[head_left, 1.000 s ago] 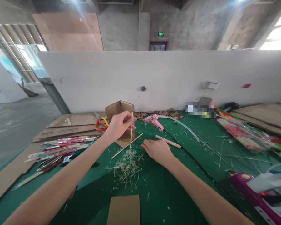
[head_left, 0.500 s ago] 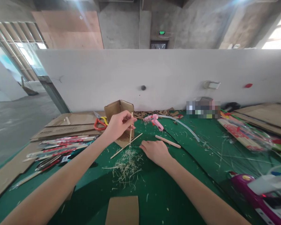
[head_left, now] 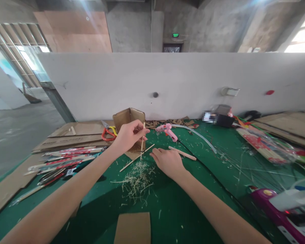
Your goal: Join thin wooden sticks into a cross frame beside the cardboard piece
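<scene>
1. Stick [head_left: 142,146], thin and pale, is held near upright, slightly tilted, above the middle of the table. It's pinched near its top by the left hand [head_left: 129,134], fingertips closed on it.
2. Right hand [head_left: 169,162] is kept low, just beside the stick's lower end, fingers curled. Whether anything is gripped in there can't be told, tbh.
3. Compared with 0.5 s ago, the right hand has been shifted up and inward a touch, and the stick has been tipped a bit more. Pinch is unchanged, so the lower part of the stick is probably what's being worked on.
4. A 2nd thin stick [head_left: 128,165] is laid diagonally by the lower end, with a messy heap of shavings [head_left: 138,181] just in front.
5. Farther out: an open cardboard form [head_left: 124,117] is parked behind the left hand, scissors [head_left: 108,134] left of it, a pink glue gun [head_left: 169,131] to the right, and a thicker wooden stick [head_left: 182,153] past the right hand.
6. Green tabletop [head_left: 173,210] is littered with loose curls; a cardboard square [head_left: 133,228] is set at the near edge.
7. Room-wise, the table is backed by a white partition [head_left: 183,74], with bare concrete and a lit exit sign [head_left: 175,35] beyond.
</scene>
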`<state>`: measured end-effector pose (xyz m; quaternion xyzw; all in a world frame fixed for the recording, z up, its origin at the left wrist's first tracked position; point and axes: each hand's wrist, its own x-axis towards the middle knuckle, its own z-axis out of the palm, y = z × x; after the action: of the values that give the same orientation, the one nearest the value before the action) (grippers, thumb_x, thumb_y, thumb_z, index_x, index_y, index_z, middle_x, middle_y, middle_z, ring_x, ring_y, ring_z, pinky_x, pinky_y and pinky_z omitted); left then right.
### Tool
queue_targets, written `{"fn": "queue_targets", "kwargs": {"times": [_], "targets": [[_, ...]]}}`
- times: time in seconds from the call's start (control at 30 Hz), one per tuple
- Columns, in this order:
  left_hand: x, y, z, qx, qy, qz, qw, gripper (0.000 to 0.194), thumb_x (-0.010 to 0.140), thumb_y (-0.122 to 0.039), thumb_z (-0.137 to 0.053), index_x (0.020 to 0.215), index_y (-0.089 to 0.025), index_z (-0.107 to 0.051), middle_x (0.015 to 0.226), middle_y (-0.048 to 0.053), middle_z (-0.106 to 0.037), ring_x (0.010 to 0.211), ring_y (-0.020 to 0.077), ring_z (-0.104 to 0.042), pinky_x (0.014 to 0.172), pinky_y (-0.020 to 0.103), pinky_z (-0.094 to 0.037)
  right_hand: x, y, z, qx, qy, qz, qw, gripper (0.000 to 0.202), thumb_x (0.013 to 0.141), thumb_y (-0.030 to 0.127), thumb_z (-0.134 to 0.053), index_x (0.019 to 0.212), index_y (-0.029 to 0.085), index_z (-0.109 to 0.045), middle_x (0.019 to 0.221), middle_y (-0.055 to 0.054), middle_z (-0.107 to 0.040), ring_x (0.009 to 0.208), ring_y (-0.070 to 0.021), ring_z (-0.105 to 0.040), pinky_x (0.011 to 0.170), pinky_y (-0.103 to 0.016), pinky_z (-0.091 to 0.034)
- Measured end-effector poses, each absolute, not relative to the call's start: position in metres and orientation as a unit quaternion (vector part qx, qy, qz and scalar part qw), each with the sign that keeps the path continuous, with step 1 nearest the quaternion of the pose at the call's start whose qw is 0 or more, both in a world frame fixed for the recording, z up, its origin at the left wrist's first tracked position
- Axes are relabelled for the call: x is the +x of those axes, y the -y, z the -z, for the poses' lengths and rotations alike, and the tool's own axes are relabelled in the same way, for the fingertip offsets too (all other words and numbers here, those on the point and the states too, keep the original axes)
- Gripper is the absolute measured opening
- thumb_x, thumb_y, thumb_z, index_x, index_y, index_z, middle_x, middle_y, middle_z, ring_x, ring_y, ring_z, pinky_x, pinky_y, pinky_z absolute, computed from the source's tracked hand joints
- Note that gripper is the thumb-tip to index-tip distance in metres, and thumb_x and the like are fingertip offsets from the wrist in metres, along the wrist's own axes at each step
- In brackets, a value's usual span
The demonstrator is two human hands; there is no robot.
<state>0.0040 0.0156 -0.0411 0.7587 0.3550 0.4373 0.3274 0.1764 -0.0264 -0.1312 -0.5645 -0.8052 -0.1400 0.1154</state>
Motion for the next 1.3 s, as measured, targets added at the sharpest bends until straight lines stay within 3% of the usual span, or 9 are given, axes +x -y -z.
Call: {"fn": "queue_targets", "kwargs": {"times": [0.4, 0.57, 1.3], "targets": [[0.0031, -0.017, 0.0415, 0.758, -0.363, -0.44, 0.317, 0.019, 0.075, -0.031, -0.06, 0.069, -0.02, -0.047, 0.064, -0.001, -0.057, 0.06, 0.0151, -0.066, 0.052, 0.024, -0.056, 0.1738, 0.028, 0.1308, -0.578, 0.802, 0.132, 0.081, 0.039, 0.093, 0.039, -0.023, 0.087, 0.023, -0.058, 0.074, -0.003, -0.066, 0.062, -0.0129, -0.06, 0.052, -0.023, -0.028], [0.0029, -0.0173, 0.0422, 0.758, -0.366, -0.438, 0.314, 0.018, 0.075, -0.029, -0.061, 0.068, -0.02, -0.046, 0.062, -0.001, -0.057, 0.06, 0.016, -0.066, 0.052, 0.025, -0.055, 0.1733, 0.0282, 0.13, -0.568, 0.8, 0.149, 0.119, 0.041, 0.094, 0.038, -0.02, 0.092, 0.023, -0.058, 0.075, -0.004, -0.066, 0.062, -0.0128, -0.059, 0.053, -0.022, -0.027], [0.0022, -0.0161, 0.0392, 0.762, -0.377, -0.419, 0.32, 0.022, 0.073, -0.03, -0.062, 0.067, -0.018, -0.044, 0.06, -0.001, -0.057, 0.06, 0.0163, -0.066, 0.049, 0.022, -0.053, 0.1739, 0.0268, 0.1297, -0.577, 0.801, 0.124, 0.102, 0.039, 0.093, 0.039, -0.024, 0.089, 0.022, -0.058, 0.074, -0.004, -0.066, 0.063, -0.0127, -0.059, 0.054, -0.022, -0.027]]}}
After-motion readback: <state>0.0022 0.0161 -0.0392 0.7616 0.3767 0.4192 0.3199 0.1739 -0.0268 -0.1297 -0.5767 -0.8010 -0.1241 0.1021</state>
